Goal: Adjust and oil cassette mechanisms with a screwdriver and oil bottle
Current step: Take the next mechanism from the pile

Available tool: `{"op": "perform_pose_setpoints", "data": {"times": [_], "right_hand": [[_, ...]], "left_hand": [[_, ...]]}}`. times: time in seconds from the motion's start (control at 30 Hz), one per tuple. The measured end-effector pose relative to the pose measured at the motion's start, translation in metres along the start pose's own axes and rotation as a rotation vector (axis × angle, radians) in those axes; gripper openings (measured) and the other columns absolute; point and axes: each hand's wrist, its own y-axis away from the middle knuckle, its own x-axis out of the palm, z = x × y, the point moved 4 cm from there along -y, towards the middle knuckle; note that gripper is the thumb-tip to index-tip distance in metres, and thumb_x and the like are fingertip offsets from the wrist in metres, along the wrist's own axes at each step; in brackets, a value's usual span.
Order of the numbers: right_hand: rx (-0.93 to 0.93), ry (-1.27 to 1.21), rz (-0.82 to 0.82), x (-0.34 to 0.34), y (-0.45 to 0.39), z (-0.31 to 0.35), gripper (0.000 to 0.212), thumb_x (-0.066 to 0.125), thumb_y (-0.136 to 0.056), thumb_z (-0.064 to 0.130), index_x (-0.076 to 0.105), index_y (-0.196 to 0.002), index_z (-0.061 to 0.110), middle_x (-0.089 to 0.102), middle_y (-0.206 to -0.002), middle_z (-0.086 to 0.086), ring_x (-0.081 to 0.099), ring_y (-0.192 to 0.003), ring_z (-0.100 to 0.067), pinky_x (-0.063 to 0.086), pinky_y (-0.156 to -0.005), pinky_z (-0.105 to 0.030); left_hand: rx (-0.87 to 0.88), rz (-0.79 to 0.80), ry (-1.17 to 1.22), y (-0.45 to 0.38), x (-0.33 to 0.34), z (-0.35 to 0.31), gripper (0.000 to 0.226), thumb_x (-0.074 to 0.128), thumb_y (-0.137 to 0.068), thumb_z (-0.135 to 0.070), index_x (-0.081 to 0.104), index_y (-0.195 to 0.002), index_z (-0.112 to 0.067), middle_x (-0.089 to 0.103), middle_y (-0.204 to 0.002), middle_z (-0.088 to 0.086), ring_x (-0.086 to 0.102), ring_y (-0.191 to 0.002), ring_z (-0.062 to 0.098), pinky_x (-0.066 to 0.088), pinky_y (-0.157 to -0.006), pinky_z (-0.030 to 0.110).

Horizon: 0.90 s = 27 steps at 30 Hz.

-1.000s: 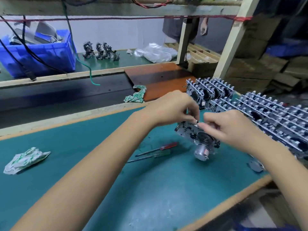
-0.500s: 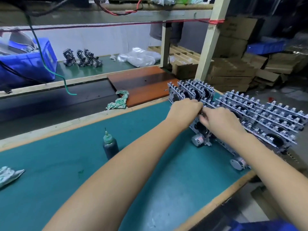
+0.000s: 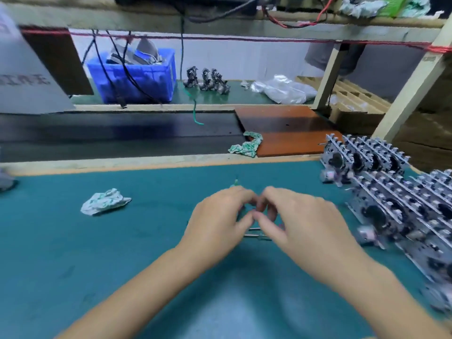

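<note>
Here both hands meet over the middle of the green counter point(image 3: 73, 241): the left hand point(image 3: 215, 223) and right hand point(image 3: 300, 221) have fingers curled with tips touching, but blur hides whether either grip holds anything. Under them lie thin metal screwdriver shafts point(image 3: 254, 233), and a green bottle tip point(image 3: 235, 183) peeks just beyond the left hand. The cassette mechanisms point(image 3: 391, 192) stand stacked in rows along the counter's right edge, apart from the hands, with a crumpled rag point(image 3: 105, 201) toward the left.

Matt teal table mat point(image 3: 73, 241), shiny metal cassette mechanisms point(image 3: 391, 206), crumpled cloth rag point(image 3: 105, 201), glossy blue plastic bin point(image 3: 137, 79)
</note>
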Motion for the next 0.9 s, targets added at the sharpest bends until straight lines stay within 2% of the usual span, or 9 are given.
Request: {"op": "perform_pose_setpoints", "data": {"times": [0.07, 0.17, 0.33, 0.37, 0.47, 0.57, 0.7, 0.8, 0.9], "right_hand": [[-0.205, -0.133, 0.082, 0.019, -0.013, 0.052, 0.021, 0.037, -0.092, 0.052, 0.046, -0.098, 0.033, 0.058, -0.096, 0.011, 0.056, -0.091, -0.012, 0.036, -0.067, -0.032], [-0.384, -0.309, 0.146, 0.042, -0.033, 0.109, 0.02, 0.041, -0.094, 0.048, 0.051, -0.1, 0.031, 0.056, -0.099, 0.011, 0.047, -0.097, -0.008, 0.039, -0.076, -0.028], [-0.576, -0.556, 0.242, 0.076, -0.074, 0.216, 0.018, 0.049, -0.095, 0.034, 0.057, -0.105, 0.021, 0.059, -0.106, 0.003, 0.049, -0.103, -0.015, 0.041, -0.087, -0.033], [-0.593, -0.609, 0.264, 0.081, -0.081, 0.238, 0.018, 0.05, -0.095, 0.031, 0.058, -0.105, 0.019, 0.06, -0.106, 0.0, 0.051, -0.103, -0.017, 0.041, -0.089, -0.036], [-0.58, -0.797, 0.307, 0.094, -0.103, 0.298, 0.017, 0.053, -0.093, 0.019, 0.063, -0.106, 0.013, 0.064, -0.105, -0.006, 0.056, -0.099, -0.022, 0.042, -0.09, -0.039], [-0.547, -0.913, 0.289, 0.1, -0.122, 0.35, 0.021, 0.05, -0.094, 0.011, 0.062, -0.11, 0.009, 0.063, -0.109, -0.013, 0.056, -0.101, -0.028, 0.041, -0.092, -0.041], [-0.492, -0.964, 0.249, 0.099, -0.159, 0.401, 0.031, 0.042, -0.094, 0.006, 0.057, -0.122, 0.009, 0.057, -0.122, -0.015, 0.052, -0.111, -0.029, 0.041, -0.092, -0.038], [-0.421, -0.892, 0.269, 0.103, -0.186, 0.429, 0.041, 0.041, -0.093, 0.003, 0.049, -0.132, 0.012, 0.049, -0.133, -0.013, 0.046, -0.12, -0.03, 0.04, -0.09, -0.037], [-0.373, -0.802, 0.408, 0.119, -0.201, 0.447, 0.047, 0.04, -0.093, 0.003, 0.038, -0.14, 0.009, 0.046, -0.137, -0.015, 0.046, -0.119, -0.033, 0.039, -0.078, -0.036]], "left_hand": [[-0.165, -0.021, -0.051, 0.046, -0.029, 0.042, 0.026, 0.059, -0.083, -0.019, 0.051, -0.078, -0.043, 0.058, -0.08, -0.022, 0.053, -0.075, -0.001, 0.049, -0.071, 0.034], [-0.348, -0.083, -0.157, 0.102, -0.065, 0.086, 0.036, 0.06, -0.084, -0.023, 0.044, -0.075, -0.054, 0.056, -0.078, -0.031, 0.055, -0.077, -0.007, 0.048, -0.07, 0.028], [-0.548, -0.315, -0.341, 0.179, -0.143, 0.127, 0.021, 0.065, -0.083, -0.024, 0.058, -0.083, -0.043, 0.058, -0.073, -0.032, 0.052, -0.074, -0.017, 0.041, -0.056, 0.02], [-0.536, -0.374, -0.414, 0.191, -0.158, 0.131, 0.009, 0.064, -0.084, -0.027, 0.064, -0.087, -0.035, 0.06, -0.072, -0.027, 0.054, -0.074, -0.013, 0.045, -0.055, 0.022], [-0.567, -0.5, -0.641, 0.213, -0.2, 0.141, 0.015, 0.066, -0.082, -0.023, 0.069, -0.096, -0.017, 0.068, -0.089, -0.002, 0.063, -0.085, 0.019, 0.052, -0.066, 0.039], [-0.628, -0.636, -0.828, 0.23, -0.24, 0.15, 0.021, 0.076, -0.078, -0.017, 0.068, -0.097, -0.015, 0.064, -0.097, 0.006, 0.053, -0.094, 0.027, 0.048, -0.071, 0.043], [-0.736, -0.849, -0.951, 0.245, -0.297, 0.167, 0.056, 0.083, -0.067, -0.033, 0.057, -0.109, -0.006, 0.051, -0.108, 0.023, 0.047, -0.1, 0.041, 0.045, -0.078, 0.054], [-0.908, -0.754, -0.977, 0.249, -0.326, 0.192, 0.087, 0.086, -0.059, -0.043, 0.047, -0.123, 0.0, 0.043, -0.124, 0.032, 0.041, -0.115, 0.047, 0.038, -0.09, 0.06], [-1.104, -0.509, -0.979, 0.249, -0.332, 0.216, 0.105, 0.078, -0.06, -0.06, 0.036, -0.138, -0.003, 0.033, -0.142, 0.027, 0.034, -0.127, 0.044, 0.036, -0.096, 0.059]]}}
